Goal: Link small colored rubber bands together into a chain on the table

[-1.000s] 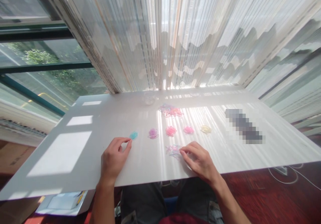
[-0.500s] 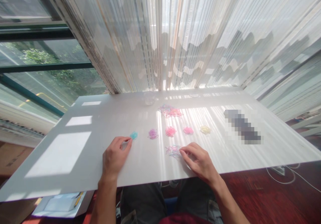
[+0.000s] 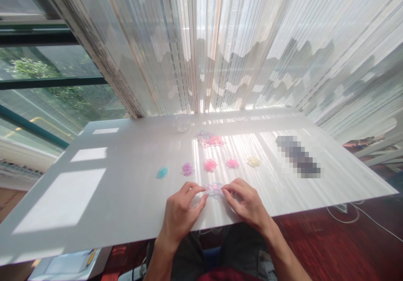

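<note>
A mixed pile of thin pastel loops (image 3: 214, 190) lies near the table's front edge, between my hands. My left hand (image 3: 185, 207) is at its left side, thumb and index finger slightly apart with nothing visible between them. At its right side my right hand (image 3: 247, 199) has thumb and index finger close together; whatever they hold is too small to name. Beyond my hands a row of small piles runs left to right: teal (image 3: 162, 172), purple (image 3: 188, 169), red-pink (image 3: 210, 165), pink (image 3: 232, 163) and yellow (image 3: 253, 161).
Farther back lies a larger mixed pile (image 3: 210, 139), with a clear round container (image 3: 183, 123) behind it to the left. A blurred dark object (image 3: 298, 156) is on the right of the white table (image 3: 126, 197). Curtains (image 3: 201, 63) hang along the back edge.
My left hand has moved right, from the teal pile to the mixed pile in front. My right hand stays at that pile. The view has shifted slightly.
</note>
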`<control>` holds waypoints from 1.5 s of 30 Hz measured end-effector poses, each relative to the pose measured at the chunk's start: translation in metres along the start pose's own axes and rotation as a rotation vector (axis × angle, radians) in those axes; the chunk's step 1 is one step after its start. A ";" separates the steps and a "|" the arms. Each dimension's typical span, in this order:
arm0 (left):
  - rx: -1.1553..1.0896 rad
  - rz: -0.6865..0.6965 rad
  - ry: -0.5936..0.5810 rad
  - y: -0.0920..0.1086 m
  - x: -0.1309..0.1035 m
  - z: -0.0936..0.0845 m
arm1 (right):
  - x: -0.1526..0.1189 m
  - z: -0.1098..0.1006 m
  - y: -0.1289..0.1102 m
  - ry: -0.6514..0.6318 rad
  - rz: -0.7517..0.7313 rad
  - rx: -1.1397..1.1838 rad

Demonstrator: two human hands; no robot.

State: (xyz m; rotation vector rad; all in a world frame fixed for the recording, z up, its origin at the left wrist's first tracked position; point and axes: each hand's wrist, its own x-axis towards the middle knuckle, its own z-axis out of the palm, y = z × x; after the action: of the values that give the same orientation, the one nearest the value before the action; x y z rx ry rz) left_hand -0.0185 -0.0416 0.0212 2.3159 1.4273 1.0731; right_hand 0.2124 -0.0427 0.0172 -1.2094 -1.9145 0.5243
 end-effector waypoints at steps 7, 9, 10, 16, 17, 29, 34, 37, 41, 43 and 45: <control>-0.005 0.024 -0.083 0.007 0.005 0.014 | -0.002 0.003 0.003 0.000 -0.094 -0.009; 0.005 0.030 -0.081 0.006 0.003 0.014 | -0.002 0.004 0.003 -0.014 -0.107 -0.024; 0.011 0.031 -0.082 0.005 0.003 0.014 | -0.003 0.004 0.003 -0.020 -0.109 -0.030; 0.050 0.039 -0.090 0.006 0.002 0.017 | -0.002 0.005 0.004 -0.037 -0.097 -0.045; 0.054 0.043 -0.091 0.006 0.002 0.017 | -0.002 0.006 0.004 -0.039 -0.094 -0.048; 0.043 0.100 -0.085 0.003 0.004 0.021 | 0.000 0.008 0.003 -0.024 -0.119 -0.092; -0.012 0.104 -0.056 0.003 0.003 0.019 | 0.001 0.006 0.002 -0.007 -0.103 -0.073; -0.035 0.098 -0.046 0.003 0.003 0.018 | 0.000 0.004 0.001 -0.002 -0.104 -0.050; -0.069 0.089 -0.032 0.003 0.002 0.017 | 0.000 0.003 0.001 0.007 -0.100 -0.042; -0.092 0.082 -0.032 0.003 0.002 0.017 | -0.001 0.003 0.002 0.010 -0.096 -0.034; -0.111 0.078 -0.034 0.004 0.002 0.016 | -0.001 0.003 0.002 0.011 -0.091 -0.023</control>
State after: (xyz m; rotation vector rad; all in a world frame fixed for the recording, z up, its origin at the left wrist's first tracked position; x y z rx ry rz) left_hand -0.0043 -0.0384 0.0127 2.3164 1.2414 1.0997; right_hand 0.2113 -0.0424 0.0137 -1.1317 -1.9606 0.4477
